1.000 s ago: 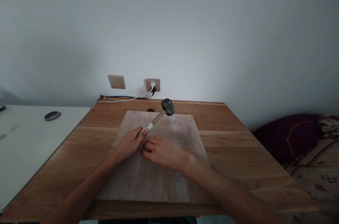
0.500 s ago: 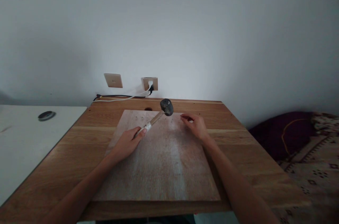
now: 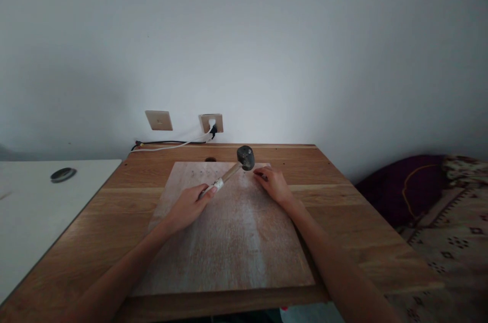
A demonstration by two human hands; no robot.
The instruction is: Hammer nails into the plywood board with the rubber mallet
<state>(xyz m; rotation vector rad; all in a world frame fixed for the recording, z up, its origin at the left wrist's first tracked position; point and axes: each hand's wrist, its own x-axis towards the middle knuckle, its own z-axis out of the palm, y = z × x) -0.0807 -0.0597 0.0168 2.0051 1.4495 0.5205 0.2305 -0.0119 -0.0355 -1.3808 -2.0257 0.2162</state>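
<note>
My left hand is wrapped round the wooden handle of a mallet whose dark, chunky head is raised over the far part of a board. Thumb and fingertips of my right hand are pinched together low over the board's far right corner; whatever they hold is too small to make out. A row of small nail-like pins stands along the board's far edge, left of the mallet head.
The board lies on a wooden table against the wall. Wall sockets with cables are behind it. A white surface on the left carries a dark round object. Patterned fabric and a purple cloth lie to the right.
The mallet head has shifted slightly right, nearer my right hand. My right hand's pinched fingertips have moved a little left over the board. The view has tilted slightly.
</note>
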